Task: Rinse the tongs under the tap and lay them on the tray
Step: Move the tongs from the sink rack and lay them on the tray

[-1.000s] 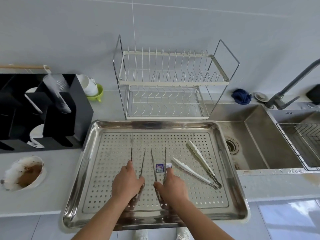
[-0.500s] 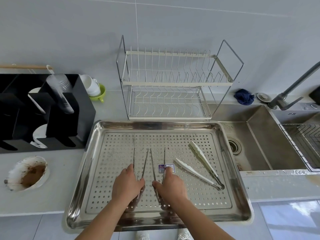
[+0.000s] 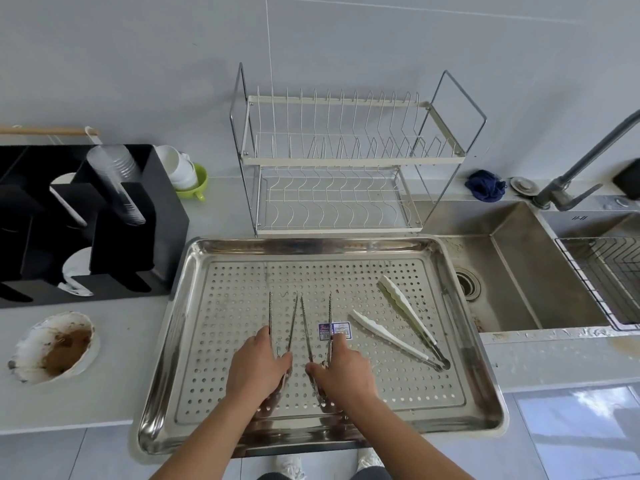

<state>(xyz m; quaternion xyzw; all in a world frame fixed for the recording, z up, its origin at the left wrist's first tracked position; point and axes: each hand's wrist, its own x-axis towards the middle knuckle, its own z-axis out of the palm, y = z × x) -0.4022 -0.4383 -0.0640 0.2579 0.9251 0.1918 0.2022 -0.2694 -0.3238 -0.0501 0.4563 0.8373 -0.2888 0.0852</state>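
Note:
A perforated steel tray (image 3: 450, 271) lies on the counter in front of me. My left hand (image 3: 258, 368) grips a pair of thin steel tongs (image 3: 282, 318) whose tips point away from me over the tray. My right hand (image 3: 341, 370) grips a second thin steel pair (image 3: 317, 323) with a small paper label on one arm. Both pairs sit low over the tray; contact with it is unclear. A third pair of tongs with white arms (image 3: 398, 318) lies loose on the tray's right side. The grey tap (image 3: 585, 157) rises at the far right.
A steel sink (image 3: 530, 282) with a drain lies right of the tray, a wire basket (image 3: 606, 275) beyond it. Behind the tray stands a two-tier dish rack (image 3: 332, 161). A black cup organizer (image 3: 86, 216), stacked bowls (image 3: 181, 171) and a dirty counter hole (image 3: 57, 346) are on the left.
Both hands stay closed on their tongs at almost the same place on the tray. The view has shifted slightly; nothing was let go or picked up.

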